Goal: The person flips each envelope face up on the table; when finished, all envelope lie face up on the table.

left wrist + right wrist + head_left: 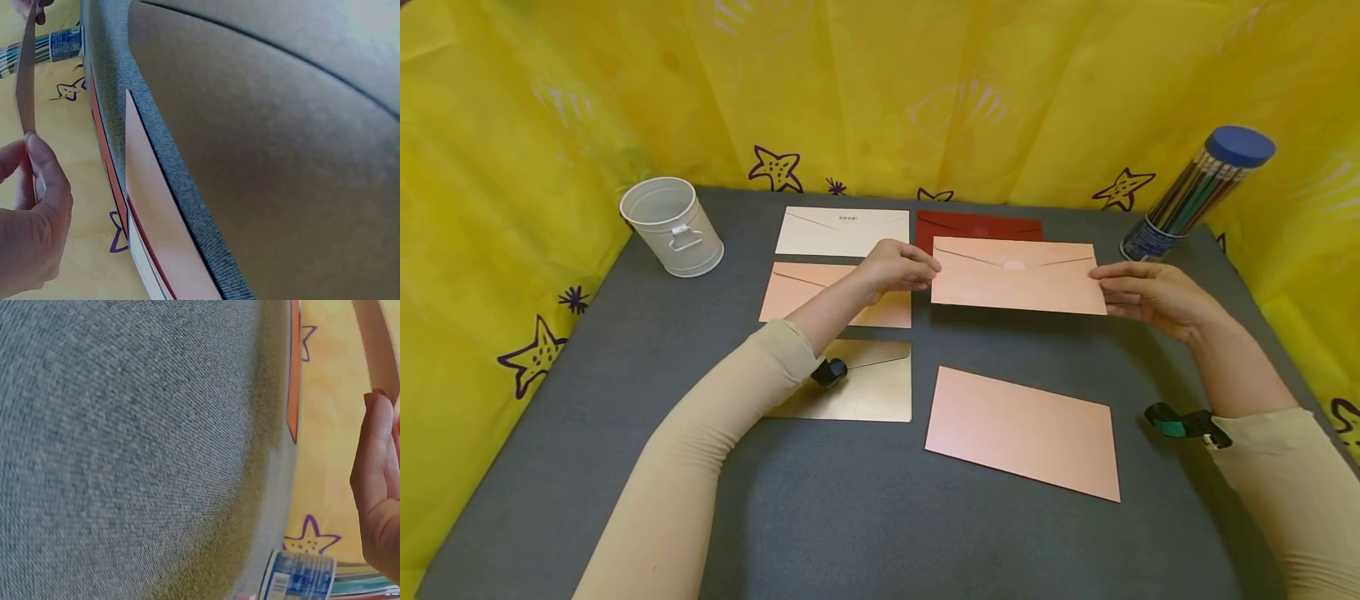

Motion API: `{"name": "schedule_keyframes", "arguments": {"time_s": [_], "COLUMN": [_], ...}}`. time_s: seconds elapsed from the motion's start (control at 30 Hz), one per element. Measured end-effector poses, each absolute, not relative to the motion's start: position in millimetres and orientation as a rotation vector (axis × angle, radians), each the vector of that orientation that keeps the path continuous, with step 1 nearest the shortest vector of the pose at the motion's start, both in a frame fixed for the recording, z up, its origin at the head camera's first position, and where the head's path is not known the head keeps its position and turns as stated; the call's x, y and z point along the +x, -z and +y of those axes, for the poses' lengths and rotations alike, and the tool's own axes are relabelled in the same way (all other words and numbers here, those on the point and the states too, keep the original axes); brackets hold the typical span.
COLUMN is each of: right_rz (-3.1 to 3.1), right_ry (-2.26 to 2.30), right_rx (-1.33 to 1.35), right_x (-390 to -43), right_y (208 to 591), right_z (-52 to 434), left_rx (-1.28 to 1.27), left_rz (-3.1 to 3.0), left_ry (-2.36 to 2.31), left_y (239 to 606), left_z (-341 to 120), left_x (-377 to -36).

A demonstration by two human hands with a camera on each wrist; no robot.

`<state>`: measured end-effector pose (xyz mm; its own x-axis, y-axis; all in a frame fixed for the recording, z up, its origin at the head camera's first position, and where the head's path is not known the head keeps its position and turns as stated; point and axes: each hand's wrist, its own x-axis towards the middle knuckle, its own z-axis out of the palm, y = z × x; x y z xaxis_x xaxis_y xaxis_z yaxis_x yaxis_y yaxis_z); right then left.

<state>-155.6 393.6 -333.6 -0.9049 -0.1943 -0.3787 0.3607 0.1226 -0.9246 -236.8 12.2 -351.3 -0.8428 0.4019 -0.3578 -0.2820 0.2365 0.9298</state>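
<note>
A pink envelope (1015, 287), its flap side facing up, is held by both hands above the grey table. My left hand (897, 271) pinches its left edge, and my right hand (1157, 296) pinches the right edge. In the left wrist view the pink envelope (26, 81) appears nearly edge-on, with the left hand (34, 219) gripping its end. The right wrist view shows part of the right hand (381, 475) against the envelope's edge. Behind the held envelope lies a red envelope (977, 223), partly covered. Nearer the front, another pink envelope (1026, 429) lies slightly askew.
Left of centre lie a white envelope (842, 237), a pink envelope (790, 292) and a gold envelope (872, 392) under the left forearm. A white bucket (673, 233) stands at the back left, and a tube of pencils (1191, 196) at the back right. Yellow cloth (880, 100) borders the table.
</note>
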Motion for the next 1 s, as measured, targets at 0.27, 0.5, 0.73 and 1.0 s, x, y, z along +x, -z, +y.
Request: {"name": "schedule_keyframes", "arguments": {"time_s": [0.27,0.5,0.73,1.0], "right_rz": [2.007,2.17,2.182,2.145], "right_ry": [1.733,1.437,1.433,1.449], "right_rx": [0.226,0.188,0.147,0.111], "right_x": [-165,-168,-167,-169], "right_y": [347,352,351,354], "right_z": [392,381,376,376], "left_rx": [0.11,0.135,0.146,0.134], "left_rz": [2.059,2.161,2.189,2.157], "left_ry": [-1.543,-1.423,-1.304,-1.292], "left_y": [360,364,364,363], "left_z": [12,11,11,11], "left_x": [-236,-236,-238,-240]}}
